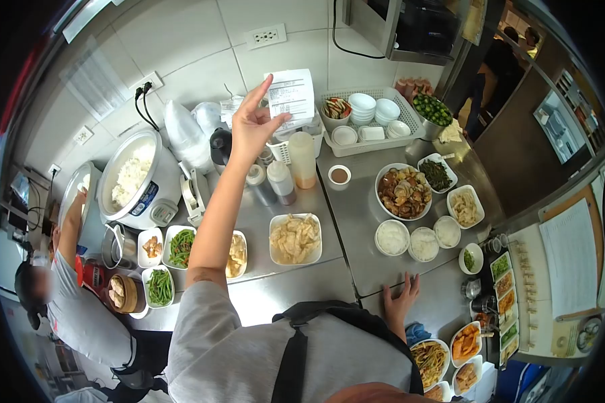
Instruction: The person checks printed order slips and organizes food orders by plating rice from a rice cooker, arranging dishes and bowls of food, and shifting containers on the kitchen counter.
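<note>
My left hand (252,124) is raised over the back of the counter, its thumb across the lower edge of a printed order slip (291,95) and a finger at the slip's left side. Below it stand squeeze bottles (302,161) and a white dish of pale dumplings (296,239). My right hand (401,299) lies on the steel counter (376,282) with fingers spread, holding nothing. Nearest to it are bowls of white rice (423,244). Behind those is a large bowl of brown braised food (404,193).
At the left, a co-worker (87,302) reaches toward a large pot beside a rice cooker (138,181). Dishes of green beans (160,287) and a bamboo steamer (123,293) line the left edge. A white basket of bowls (383,141) stands at the back; noodles (430,363) sit front right.
</note>
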Available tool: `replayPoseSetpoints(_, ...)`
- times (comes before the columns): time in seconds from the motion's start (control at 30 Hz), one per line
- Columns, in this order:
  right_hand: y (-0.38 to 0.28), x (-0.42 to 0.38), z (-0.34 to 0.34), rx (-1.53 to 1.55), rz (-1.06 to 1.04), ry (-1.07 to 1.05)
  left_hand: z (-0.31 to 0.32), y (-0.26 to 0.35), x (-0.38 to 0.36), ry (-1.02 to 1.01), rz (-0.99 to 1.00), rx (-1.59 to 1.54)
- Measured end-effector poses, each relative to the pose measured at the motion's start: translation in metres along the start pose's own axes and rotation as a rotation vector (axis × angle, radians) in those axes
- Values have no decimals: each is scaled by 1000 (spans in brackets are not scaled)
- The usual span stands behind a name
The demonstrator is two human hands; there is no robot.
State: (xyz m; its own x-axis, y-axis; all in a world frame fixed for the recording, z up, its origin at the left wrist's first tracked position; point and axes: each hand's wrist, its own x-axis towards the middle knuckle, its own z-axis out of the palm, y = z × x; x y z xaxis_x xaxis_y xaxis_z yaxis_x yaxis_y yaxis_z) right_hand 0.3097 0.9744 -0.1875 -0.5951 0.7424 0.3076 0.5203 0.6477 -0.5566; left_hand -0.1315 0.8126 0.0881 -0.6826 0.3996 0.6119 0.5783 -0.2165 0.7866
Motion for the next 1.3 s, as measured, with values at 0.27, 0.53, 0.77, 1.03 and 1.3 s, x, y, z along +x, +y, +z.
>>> replayPoseSetpoints(0.27, -7, 3, -1, -120, 12, -56, -121, -155, 90, 254, -133, 320)
replayPoseSetpoints(0.53, -21, 9, -9, -138, 106, -80, -151, -211, 122, 518, -189, 778)
replayPoseSetpoints(0.77, -22, 11, -9, -149, 94, -72, -152, -222, 134, 439, -342, 923)
replayPoseSetpoints(1.03, -23, 10, -13, -122, 66, -41, -144, -236, 137, 263, -486, 1270)
replayPoseSetpoints(1.3, -17, 8, -11, -121, 62, -51, -165, -263, 156, 148, -468, 1165)
